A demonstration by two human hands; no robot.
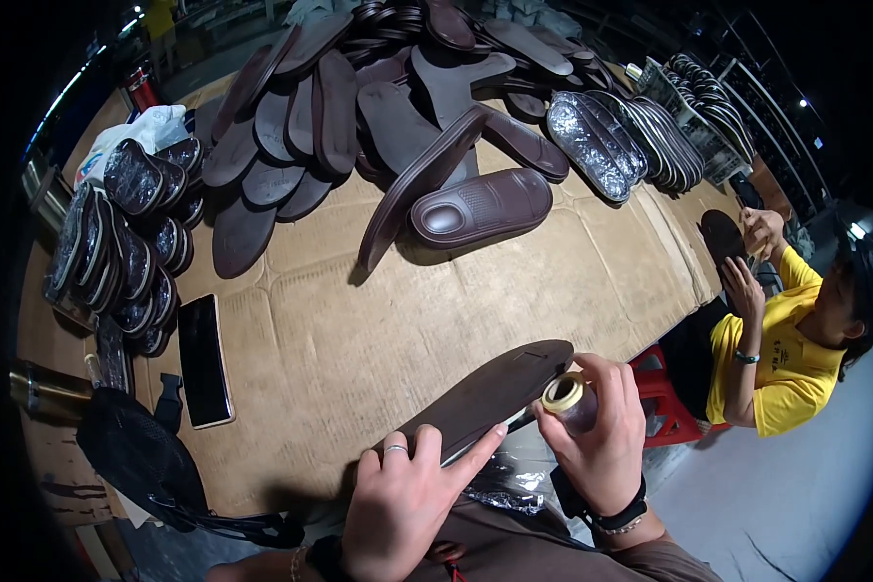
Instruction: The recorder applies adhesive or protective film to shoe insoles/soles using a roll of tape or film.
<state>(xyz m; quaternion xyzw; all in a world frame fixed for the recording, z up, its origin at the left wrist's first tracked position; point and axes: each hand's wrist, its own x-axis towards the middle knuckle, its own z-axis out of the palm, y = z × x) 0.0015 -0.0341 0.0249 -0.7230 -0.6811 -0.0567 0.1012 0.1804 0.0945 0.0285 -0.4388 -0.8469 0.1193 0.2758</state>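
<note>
A dark brown shoe sole (466, 393) lies slanted in front of me, its far tip up to the right. My left hand (398, 500) holds its near edge, with the index finger stretched along the side. In my right hand (606, 427) is a small, brownish, round bottle (572, 403) with a cream-coloured rim and a dark open mouth. The bottle is tilted toward me, next to the sole's right edge. What lies under the sole is hidden.
A heap of brown soles (335, 112) covers the far table. Plastic-wrapped soles (131, 242) stand at left, near a phone (207, 364) and a black bag (145, 456). More wrapped soles (597, 145) are at far right. A co-worker in yellow (781, 349) sits at right, handling a dark sole.
</note>
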